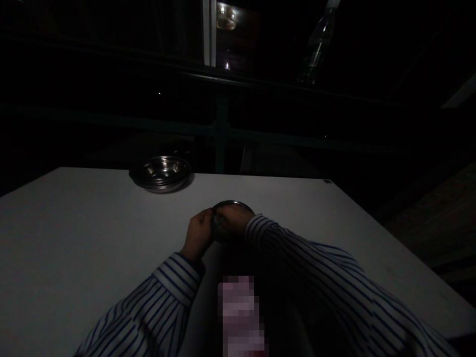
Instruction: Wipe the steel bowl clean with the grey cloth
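A round metal bowl (233,202) is held over the white table, its dark rim showing behind my hands. My left hand (198,233) is closed on the bowl's left edge, thumb on top. Over the bowl's opening lies my right hand (233,218), its fingers curled down inside. A dull greyish patch shows below those fingers; in the dim light I cannot tell whether it is a cloth or the bowl's inner wall.
Several nested metal bowls (161,183) stand at the far edge of the white table (92,238). Beyond it are a dark horizontal rail (267,135) and a clear plastic bottle (318,49). The surroundings are very dark.
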Demonstrator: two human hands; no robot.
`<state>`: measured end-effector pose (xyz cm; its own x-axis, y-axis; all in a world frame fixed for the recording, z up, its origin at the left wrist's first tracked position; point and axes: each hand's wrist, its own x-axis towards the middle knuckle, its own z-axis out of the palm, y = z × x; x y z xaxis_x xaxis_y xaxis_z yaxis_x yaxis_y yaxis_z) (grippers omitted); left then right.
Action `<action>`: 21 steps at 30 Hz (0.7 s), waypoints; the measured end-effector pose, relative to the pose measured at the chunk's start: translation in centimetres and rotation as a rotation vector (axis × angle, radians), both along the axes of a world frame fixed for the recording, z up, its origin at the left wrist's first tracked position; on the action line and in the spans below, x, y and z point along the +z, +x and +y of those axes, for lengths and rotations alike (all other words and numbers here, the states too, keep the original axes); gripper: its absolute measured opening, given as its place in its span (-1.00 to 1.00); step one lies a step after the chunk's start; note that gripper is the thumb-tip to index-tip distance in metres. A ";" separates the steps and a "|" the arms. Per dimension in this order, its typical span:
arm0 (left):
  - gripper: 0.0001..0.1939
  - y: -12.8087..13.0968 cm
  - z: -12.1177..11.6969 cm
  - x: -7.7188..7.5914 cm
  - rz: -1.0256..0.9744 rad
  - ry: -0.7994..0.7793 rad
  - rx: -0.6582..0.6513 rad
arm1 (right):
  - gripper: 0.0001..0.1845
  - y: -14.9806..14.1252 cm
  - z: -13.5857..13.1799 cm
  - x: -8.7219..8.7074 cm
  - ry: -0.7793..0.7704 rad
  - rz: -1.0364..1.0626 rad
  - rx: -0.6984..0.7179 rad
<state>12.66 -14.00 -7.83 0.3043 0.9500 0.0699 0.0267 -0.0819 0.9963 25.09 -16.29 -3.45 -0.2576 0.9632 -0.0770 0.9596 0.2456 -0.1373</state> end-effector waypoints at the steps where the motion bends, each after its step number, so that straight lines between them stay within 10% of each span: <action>1: -0.64 0.0 -0.1 0.1 -0.002 -0.004 -0.002 | -0.72 0.1 0.0 0.1 0.011 -0.014 -0.034; 12: -0.67 -0.1 0.0 -0.1 0.002 0.007 -0.028 | -0.70 -0.4 -0.1 0.3 0.143 0.070 -0.332; 21: -0.68 -0.1 0.1 0.1 0.016 0.025 0.100 | -0.84 -0.7 -0.5 0.8 -0.138 0.266 -0.047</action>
